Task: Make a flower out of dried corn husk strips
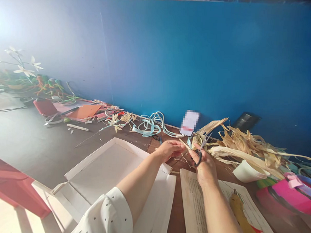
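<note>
Right hand (206, 166) is gripping the scissors (200, 151), fingers through the dark loops, blades pointing far and up. Whether the blades are parted is too small to tell. Left hand (169, 149) is pinching a thin husk strip (183, 143) in a narrow grip at the fingertips. The strip is hanging in the air between both hands, just above the worktop (175, 213), near the middle of the scene.

Risks as I'm reading them:
- Left fingertips are sitting very close to the blades. The strip is short and narrow, so a small slip is putting skin in the cut line.
- Dry husk is looking brittle. It is likely splitting along the grain instead of cutting clean, especially if the pinch is twisting it.
- The strip is held at one end only, so the free end is flexing and the cut could be wandering off line.
- The husk pile (247, 144) is lying just right and far of the hands, with loose blades of it reaching toward the scissors. Tips could be snagging stray husk.
- The white cup (247, 172) is standing just right of the right wrist, so an outward elbow swing could be tipping it.
- Offcuts are likely dropping onto the printed sheet (193, 200) or the flattened white box (104, 172), where pale scraps are getting lost.
</note>
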A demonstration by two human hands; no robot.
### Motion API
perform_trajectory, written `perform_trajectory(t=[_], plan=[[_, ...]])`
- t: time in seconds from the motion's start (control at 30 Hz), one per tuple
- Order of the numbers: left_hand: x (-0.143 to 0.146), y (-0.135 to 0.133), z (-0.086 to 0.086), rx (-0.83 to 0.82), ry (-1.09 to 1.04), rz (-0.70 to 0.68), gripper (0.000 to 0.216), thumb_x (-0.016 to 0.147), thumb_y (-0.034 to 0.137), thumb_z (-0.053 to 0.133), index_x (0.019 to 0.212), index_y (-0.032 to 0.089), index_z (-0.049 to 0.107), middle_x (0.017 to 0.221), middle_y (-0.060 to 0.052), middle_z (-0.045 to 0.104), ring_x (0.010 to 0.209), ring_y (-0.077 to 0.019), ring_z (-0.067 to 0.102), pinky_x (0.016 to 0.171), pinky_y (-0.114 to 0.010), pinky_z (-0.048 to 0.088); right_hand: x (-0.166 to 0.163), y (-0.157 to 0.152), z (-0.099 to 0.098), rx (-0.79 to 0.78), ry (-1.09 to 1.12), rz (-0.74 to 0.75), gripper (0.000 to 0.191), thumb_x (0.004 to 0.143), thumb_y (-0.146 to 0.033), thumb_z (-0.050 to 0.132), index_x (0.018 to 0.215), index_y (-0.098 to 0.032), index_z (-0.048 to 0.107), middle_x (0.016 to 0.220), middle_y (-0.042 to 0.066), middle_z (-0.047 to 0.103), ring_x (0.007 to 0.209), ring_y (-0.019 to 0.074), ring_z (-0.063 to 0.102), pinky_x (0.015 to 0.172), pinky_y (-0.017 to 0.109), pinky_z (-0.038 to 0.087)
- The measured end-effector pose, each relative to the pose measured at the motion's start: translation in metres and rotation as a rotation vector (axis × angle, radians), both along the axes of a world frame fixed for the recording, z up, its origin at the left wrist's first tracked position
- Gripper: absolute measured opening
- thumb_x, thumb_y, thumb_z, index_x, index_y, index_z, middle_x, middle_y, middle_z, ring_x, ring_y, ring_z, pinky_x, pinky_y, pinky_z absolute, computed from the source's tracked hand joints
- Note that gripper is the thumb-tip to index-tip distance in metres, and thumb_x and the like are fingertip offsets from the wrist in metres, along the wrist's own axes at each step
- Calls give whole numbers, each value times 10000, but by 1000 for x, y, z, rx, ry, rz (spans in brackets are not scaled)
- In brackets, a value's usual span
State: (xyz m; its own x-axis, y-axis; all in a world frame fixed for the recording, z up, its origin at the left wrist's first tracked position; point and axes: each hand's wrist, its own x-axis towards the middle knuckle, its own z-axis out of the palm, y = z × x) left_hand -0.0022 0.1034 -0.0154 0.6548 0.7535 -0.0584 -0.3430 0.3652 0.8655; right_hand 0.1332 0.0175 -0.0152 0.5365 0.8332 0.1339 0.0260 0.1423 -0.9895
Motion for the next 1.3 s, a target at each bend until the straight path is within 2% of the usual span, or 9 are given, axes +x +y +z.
perform_trajectory(t=[0.27,0.37,0.5,0.67,0.93,1.03,1.13,1.3], plan=[[12,-10,-1,112,51,12,403,524,406,826,737,97,677,703,-26,581,638,-75,499,617,-211,396,0,1,1,26,-13,-37,513,668,-355,741,1153,-222,639,821,-3,658,739,172,575,668,281,450],[11,-10,0,140,93,-4,380,552,386,814,775,113,670,710,-21,590,627,-73,504,622,-217,405,-2,0,4,23,-53,-75,520,646,-339,746,1136,-194,649,803,1,648,702,152,555,659,272,442],[8,-8,2,200,127,75,336,619,389,761,801,127,656,688,-4,586,606,-72,499,613,-220,404,-3,-1,6,19,-110,-80,522,627,-302,740,1126,-174,655,812,21,657,710,152,559,632,257,435],[4,-3,0,353,350,176,280,663,383,705,745,121,649,562,26,538,513,-61,434,531,-204,333,0,0,4,9,-121,-112,515,622,-289,735,1117,-172,658,824,28,680,720,157,583,658,267,449],[-1,-2,5,421,577,221,298,657,394,709,763,117,676,573,17,558,514,-72,430,515,-211,338,15,2,0,31,-52,-168,478,627,-297,731,1086,-180,669,788,11,677,695,149,599,653,271,465],[-1,-4,7,385,472,221,352,684,416,700,872,118,687,665,-2,597,577,-82,490,564,-213,400,18,0,3,25,-42,-146,472,625,-289,734,1079,-178,669,797,9,668,703,144,591,665,268,461],[2,-6,6,387,334,161,457,695,448,697,1033,143,666,802,-22,634,665,-95,535,614,-218,443,16,-2,7,15,-48,-84,466,592,-257,759,1044,-174,682,778,-3,645,707,138,572,666,253,447],[2,-6,5,479,480,167,347,686,422,697,853,118,693,613,16,561,543,-64,441,555,-201,386,11,-6,12,0,-78,14,465,598,-267,765,1043,-165,673,752,-13,618,677,127,530,609,226,412]])
